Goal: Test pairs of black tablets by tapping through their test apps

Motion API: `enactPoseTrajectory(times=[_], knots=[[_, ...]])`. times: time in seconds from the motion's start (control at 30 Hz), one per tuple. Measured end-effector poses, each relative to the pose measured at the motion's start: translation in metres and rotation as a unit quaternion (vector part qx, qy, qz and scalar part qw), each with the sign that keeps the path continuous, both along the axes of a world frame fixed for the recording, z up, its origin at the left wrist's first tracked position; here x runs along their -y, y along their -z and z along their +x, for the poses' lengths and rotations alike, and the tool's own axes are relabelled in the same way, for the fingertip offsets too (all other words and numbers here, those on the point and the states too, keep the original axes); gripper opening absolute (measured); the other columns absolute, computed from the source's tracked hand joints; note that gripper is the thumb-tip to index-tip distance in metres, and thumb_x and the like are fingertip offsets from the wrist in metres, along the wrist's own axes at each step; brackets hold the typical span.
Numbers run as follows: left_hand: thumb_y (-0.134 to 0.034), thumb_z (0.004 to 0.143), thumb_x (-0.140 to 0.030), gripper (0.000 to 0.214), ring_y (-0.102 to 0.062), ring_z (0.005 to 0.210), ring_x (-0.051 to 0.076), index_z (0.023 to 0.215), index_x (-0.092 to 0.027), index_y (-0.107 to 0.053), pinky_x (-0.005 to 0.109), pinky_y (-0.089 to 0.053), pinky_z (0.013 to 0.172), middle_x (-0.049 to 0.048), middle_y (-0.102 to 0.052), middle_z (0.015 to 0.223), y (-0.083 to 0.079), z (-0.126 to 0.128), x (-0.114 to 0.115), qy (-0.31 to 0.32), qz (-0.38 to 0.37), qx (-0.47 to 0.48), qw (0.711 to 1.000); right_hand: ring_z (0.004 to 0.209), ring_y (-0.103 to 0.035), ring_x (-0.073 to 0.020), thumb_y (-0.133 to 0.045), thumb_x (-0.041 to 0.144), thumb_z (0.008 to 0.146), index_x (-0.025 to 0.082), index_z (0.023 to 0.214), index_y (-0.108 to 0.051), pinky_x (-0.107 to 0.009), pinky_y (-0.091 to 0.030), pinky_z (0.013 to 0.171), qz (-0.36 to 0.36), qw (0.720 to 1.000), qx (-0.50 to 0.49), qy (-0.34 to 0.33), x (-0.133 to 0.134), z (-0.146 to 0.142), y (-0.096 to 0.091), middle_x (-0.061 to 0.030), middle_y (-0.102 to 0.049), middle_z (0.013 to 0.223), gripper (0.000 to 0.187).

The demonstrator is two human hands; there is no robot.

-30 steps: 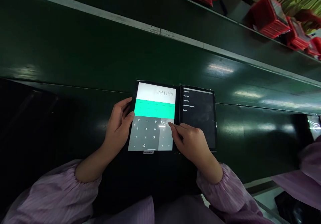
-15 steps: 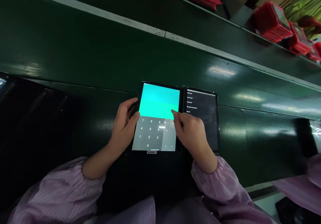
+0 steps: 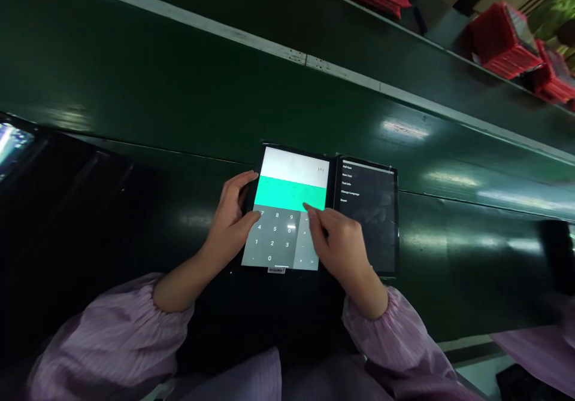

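A tablet [image 3: 291, 193] lies in front of me with a calculator keypad showing, a white band on top and a green band below it. My left hand [image 3: 232, 215] grips its left edge, thumb over the front and fingers along the side. Over the right part of the screen is my right hand [image 3: 340, 238], index finger pointing at the green band and the other fingers curled, with nothing held. Partly behind that hand, a second tablet [image 3: 381, 221] with a dark text menu lies to the right. A small barcode label [image 3: 276, 270] sticks out at the first tablet's bottom edge.
Dark glossy panels [image 3: 81, 209] lie at the left on the green bench [image 3: 179, 90]. A pale strip [image 3: 251, 40] runs across it. Red-wrapped stacks [image 3: 503, 39] stand on the far shelf. A pink sleeve [image 3: 534, 347] of another person shows at lower right.
The tablet's upper screen has gone from all turquoise to a white band with a small mark over green. My right fingertip has shifted slightly left on the screen. The view has shifted slightly.
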State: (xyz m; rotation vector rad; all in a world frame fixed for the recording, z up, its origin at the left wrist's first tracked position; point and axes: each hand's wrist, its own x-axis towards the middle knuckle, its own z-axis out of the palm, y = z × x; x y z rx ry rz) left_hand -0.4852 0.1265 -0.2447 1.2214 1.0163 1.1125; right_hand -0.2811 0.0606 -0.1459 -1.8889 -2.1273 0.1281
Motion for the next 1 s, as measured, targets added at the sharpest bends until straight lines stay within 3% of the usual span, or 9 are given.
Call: enactPoseTrajectory(times=[0.13,0.27,0.43,0.6,0.67,0.8,0.93,1.0], knots=[[-0.076,0.079,-0.031,0.061,-0.048,0.159,0.038,0.138,-0.025,-0.062,0.061,-0.036,0.135,0.0149,-0.058,0.156,0.0,0.0,0.0,0.0,0.013,-0.015,1.0,0.067,-0.071,-0.0142,-0.044,0.032,0.117,0.018,0.127,-0.084,-0.026,-0.041,0.058,-0.046,0.997,-0.016,-0.057,0.006,-0.021,0.007,-0.0052,-0.079,0.079,0.044],[-0.075,0.083,-0.037,0.059,-0.052,0.156,0.039,0.138,-0.026,-0.061,0.061,-0.042,0.131,0.0155,-0.058,0.154,-0.002,0.002,0.0,0.003,0.03,-0.034,0.999,0.067,-0.074,-0.0157,-0.045,0.036,0.117,0.021,0.139,-0.079,-0.028,-0.039,0.056,-0.089,0.994,0.014,-0.056,0.006,-0.031,0.01,-0.0046,-0.083,0.084,0.044],[-0.071,0.084,-0.039,0.058,-0.052,0.154,0.04,0.14,-0.027,-0.061,0.062,-0.044,0.129,0.0144,-0.06,0.153,-0.007,0.004,0.001,-0.016,0.066,-0.129,0.989,0.07,-0.075,-0.0169,-0.047,0.029,0.115,0.016,0.114,-0.086,-0.027,-0.043,0.059,-0.035,0.999,-0.012,-0.003,0.005,-0.013,0.0,-0.0073,-0.082,0.082,0.041],[-0.069,0.083,-0.036,0.059,-0.049,0.156,0.039,0.141,-0.028,-0.061,0.063,-0.041,0.131,0.0126,-0.06,0.153,-0.01,0.002,0.002,-0.001,0.043,-0.11,0.993,0.051,-0.054,-0.0122,-0.048,0.029,0.112,0.016,0.073,-0.079,-0.026,-0.03,0.052,-0.018,0.994,0.017,0.105,-0.004,0.007,-0.007,-0.0044,-0.066,0.06,0.051],[-0.069,0.083,-0.036,0.058,-0.049,0.157,0.039,0.14,-0.027,-0.062,0.063,-0.04,0.132,0.0127,-0.06,0.153,-0.01,0.002,0.002,-0.004,0.035,-0.09,0.995,0.05,-0.049,-0.0116,-0.05,0.028,0.111,0.015,0.075,-0.08,-0.026,-0.028,0.052,-0.03,0.993,0.028,0.112,-0.007,0.005,-0.006,-0.0036,-0.063,0.059,0.049],[-0.07,0.081,-0.032,0.056,-0.048,0.158,0.038,0.137,-0.027,-0.063,0.061,-0.037,0.134,0.0121,-0.061,0.151,-0.009,0.002,0.002,-0.013,0.027,-0.063,0.998,0.055,-0.051,-0.0123,-0.051,0.027,0.11,0.017,0.11,-0.087,-0.026,-0.027,0.054,-0.049,0.996,0.032,0.072,-0.011,-0.002,-0.004,-0.0017,-0.064,0.063,0.038],[-0.071,0.082,-0.031,0.056,-0.048,0.158,0.037,0.137,-0.027,-0.062,0.06,-0.038,0.134,0.0122,-0.059,0.154,-0.007,0.002,0.001,-0.002,0.008,-0.041,0.999,0.051,-0.045,-0.0109,-0.045,0.027,0.111,0.015,0.076,-0.079,-0.028,-0.028,0.054,-0.043,0.995,0.037,0.084,-0.011,0.001,-0.004,-0.0035,-0.062,0.061,0.05],[-0.072,0.083,-0.031,0.055,-0.049,0.157,0.037,0.137,-0.028,-0.063,0.06,-0.039,0.133,0.0116,-0.06,0.153,-0.005,0.002,0.001,-0.006,0.011,-0.037,0.999,0.051,-0.044,-0.0111,-0.044,0.026,0.111,0.015,0.073,-0.078,-0.028,-0.029,0.054,-0.038,0.995,0.037,0.089,-0.011,0.002,-0.003,-0.0037,-0.061,0.061,0.052]])
